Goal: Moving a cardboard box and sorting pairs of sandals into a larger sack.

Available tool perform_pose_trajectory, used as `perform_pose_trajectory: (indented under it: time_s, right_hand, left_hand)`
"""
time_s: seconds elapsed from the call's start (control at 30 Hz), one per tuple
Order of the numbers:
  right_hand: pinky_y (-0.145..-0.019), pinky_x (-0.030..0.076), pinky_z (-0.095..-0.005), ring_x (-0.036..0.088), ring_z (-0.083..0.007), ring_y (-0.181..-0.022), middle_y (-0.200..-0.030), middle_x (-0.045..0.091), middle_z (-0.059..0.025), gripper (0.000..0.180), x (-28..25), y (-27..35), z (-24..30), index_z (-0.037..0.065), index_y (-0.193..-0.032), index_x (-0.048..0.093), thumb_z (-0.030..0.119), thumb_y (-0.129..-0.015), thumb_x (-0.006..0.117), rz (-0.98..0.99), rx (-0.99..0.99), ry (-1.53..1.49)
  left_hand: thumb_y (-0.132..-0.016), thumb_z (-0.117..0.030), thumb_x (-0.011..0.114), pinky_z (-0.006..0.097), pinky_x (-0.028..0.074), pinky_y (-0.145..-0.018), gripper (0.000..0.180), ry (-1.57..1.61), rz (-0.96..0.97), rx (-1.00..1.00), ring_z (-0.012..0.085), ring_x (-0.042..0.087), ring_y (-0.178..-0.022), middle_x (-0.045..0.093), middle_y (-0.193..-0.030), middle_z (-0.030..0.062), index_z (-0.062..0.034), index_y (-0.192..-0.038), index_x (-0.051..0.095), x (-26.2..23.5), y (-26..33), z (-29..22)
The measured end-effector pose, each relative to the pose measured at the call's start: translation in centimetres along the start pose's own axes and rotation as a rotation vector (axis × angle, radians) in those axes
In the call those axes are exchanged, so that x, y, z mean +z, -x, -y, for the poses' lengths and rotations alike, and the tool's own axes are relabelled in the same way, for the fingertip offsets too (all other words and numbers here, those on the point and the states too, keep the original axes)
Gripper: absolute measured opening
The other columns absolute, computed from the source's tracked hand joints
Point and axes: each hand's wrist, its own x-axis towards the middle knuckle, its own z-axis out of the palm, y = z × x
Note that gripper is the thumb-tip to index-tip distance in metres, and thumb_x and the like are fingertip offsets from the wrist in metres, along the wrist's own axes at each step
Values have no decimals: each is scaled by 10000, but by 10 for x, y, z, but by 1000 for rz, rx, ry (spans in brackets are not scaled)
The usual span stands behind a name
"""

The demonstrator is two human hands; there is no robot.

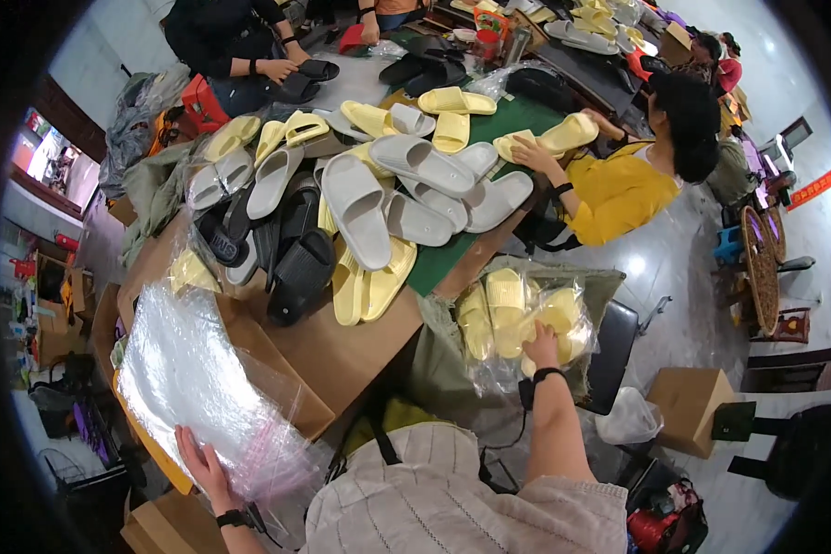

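Note:
My left hand (203, 466) lies with its fingers stretched out on the edge of a stack of clear plastic bags (180, 360). The bags rest in an open cardboard box at my left. To the right, my right hand (542, 347) is closed at the edge of a clear bag of yellow slippers (565, 323). More bagged yellow slippers (506, 300) lie beside it on a green cloth sack (605, 288). Ahead of me is a heap of loose slippers: grey ones (355, 208), black ones (302, 275) and yellow ones (388, 282).
Across the table, a person in yellow (623, 194) handles yellow slippers. Another person in black (217, 42) holds black slippers at the far left. A dark seat (611, 355) and a cardboard box (691, 406) stand at right. A white plastic bag (630, 415) lies near them.

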Motion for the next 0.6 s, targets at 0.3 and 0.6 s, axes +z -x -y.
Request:
perform_pose_trajectory:
  time_s: [0.3, 0.6]
  right_hand:
    - [-1136, 336, -474, 385, -416, -1378, -1501, 372, -275, 892, 6, -17, 29, 35, -1449, 431, 435, -725, 766, 3, 127, -238]
    - [-980, 436, -444, 539, -372, -1148, -1213, 598, -171, 412, -38, -5, 254, 28, -1156, 615, 186, -799, 743, -304, -712, -666]
  left_hand:
    - [-892, -85, 556, 439, 262, -1178, 525, -48, -11, -45, 348, 340, -1428, 376, -1540, 185, -8, -1407, 491, 3, -5, -18]
    - [-861, -82, 580, 452, 277, -1172, 532, -16, -55, 11, 362, 368, -1410, 408, -1520, 185, -11, -1382, 505, 2, -7, -3]
